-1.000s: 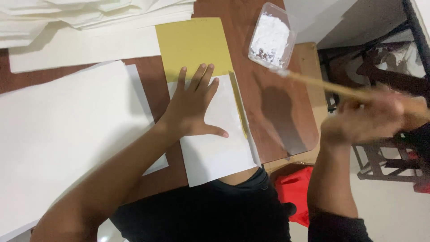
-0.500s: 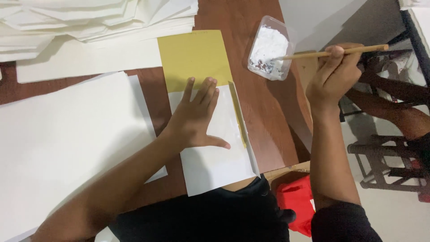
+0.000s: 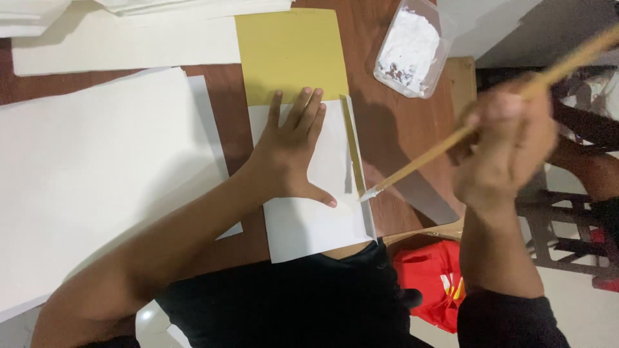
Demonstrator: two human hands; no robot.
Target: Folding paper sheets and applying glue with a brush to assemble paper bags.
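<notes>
1. Table (image 3: pixel 400 138): brown wood, smooth with a slight sheen.
2. Sheet (image 3: pixel 316 212): white matt paper.
3. Card (image 3: pixel 290 55): yellow matt paper.
4. Brush (image 3: pixel 451 138): pale wooden handle.
5. Tub (image 3: pixel 445 26): clear glossy plastic holding white paste.

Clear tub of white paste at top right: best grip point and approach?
Grip the clear tub across its short side walls, coming from above on its right. It sits upright and open, so a top pinch would dip into the paste; the right hand, holding the brush, is nearest.
</notes>
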